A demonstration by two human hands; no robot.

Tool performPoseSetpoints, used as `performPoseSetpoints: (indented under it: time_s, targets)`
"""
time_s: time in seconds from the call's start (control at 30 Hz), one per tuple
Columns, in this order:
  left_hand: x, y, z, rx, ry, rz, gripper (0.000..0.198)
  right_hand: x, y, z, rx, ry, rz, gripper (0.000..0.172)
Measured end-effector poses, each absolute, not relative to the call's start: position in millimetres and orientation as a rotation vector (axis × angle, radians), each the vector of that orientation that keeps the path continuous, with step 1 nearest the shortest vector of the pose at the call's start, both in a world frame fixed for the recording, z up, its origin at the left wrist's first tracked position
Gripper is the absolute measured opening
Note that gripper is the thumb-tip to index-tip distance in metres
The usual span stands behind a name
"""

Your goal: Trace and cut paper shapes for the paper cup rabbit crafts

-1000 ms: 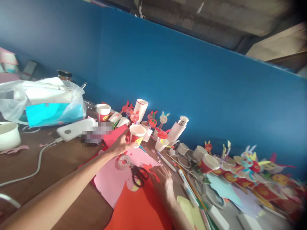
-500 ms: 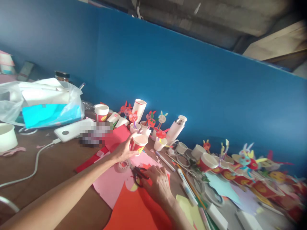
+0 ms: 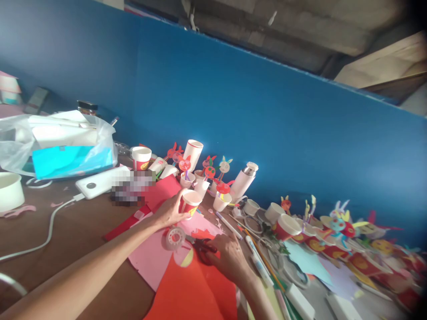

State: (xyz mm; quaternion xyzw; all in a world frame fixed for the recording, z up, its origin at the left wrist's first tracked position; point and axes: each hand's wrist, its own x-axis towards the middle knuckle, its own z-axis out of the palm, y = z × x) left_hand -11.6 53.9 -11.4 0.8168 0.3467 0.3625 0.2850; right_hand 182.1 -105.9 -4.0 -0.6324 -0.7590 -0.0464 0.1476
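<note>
My left hand (image 3: 171, 213) is closed around one paper cup (image 3: 191, 202), red with a white rim. The thumb is on the near side and the fingers go around the back. This cup is upright at the far edge of the pink sheet (image 3: 153, 253), just in front of the paper rabbits on sticks (image 3: 213, 171), of which I count at least four. I cannot tell if its bottom touches the table.

My right hand (image 3: 230, 258) lies over the dark handles of the one pair of scissors (image 3: 202, 245), on the red-orange sheet (image 3: 193, 289). The fingers are bent, but I cannot tell if they really grip the handles or only rest on them. One roll of clear tape (image 3: 175, 238) lies flat between my two hands, just beside the blade end of the scissors.

There are three sheets near me: the pink one, the red-orange one over its near part, and a darker red sheet (image 3: 160, 191) behind my left hand. Two more cups stand near the blue wall, one upright cup (image 3: 142, 158) and one tall cup (image 3: 194, 153) with the mouth down. I also see one white flask (image 3: 245, 180), one white pen (image 3: 228, 224), one power bank (image 3: 100, 184) with one cable (image 3: 50, 229), one plastic bag (image 3: 60, 142) and one white bowl (image 3: 10, 191). The decorated cups on the right (image 3: 316, 240) are too blurred to count.
</note>
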Motion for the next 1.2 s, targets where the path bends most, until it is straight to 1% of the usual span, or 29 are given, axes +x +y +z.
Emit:
performPoseSetpoints:
  time_s: [0.27, 0.37, 0.47, 0.7, 0.87, 1.0, 1.2]
  targets:
    - [-12.5, 57.0, -8.5, 2.198, 0.912, 0.988, 0.071, 216.7, -106.7, 7.8, -1.906, -2.13, -0.258, 0.023]
    - [-15.6, 62.4, -4.1, 2.177, 1.002, 1.01, 0.071, 224.8, -105.9, 8.4, -1.943, -2.075, -0.306, 0.026]
    - [-22.8, 72.2, 1.1, 2.138, 1.079, 1.065, 0.073, 235.1, -106.5, 6.3, -1.98, -2.018, -0.331, 0.024]
    - [-35.3, 93.1, 2.6, 2.088, 1.037, 1.137, 0.081, 272.2, -112.3, -6.6, -2.081, -1.906, -0.326, 0.027]
    - [-33.2, 77.1, 5.9, 2.027, 0.944, 1.082, 0.082, 291.4, -116.5, -14.2, -2.13, -1.886, -0.27, 0.03]
    - [-37.3, 62.5, 7.7, 2.011, 0.984, 1.008, 0.082, 297.3, -117.3, -16.3, -2.154, -1.883, -0.231, 0.03]
    - [-43.5, 66.7, 5.0, 2.034, 0.97, 0.99, 0.081, 296.7, -116.6, -15.3, -2.213, -1.869, -0.214, 0.029]
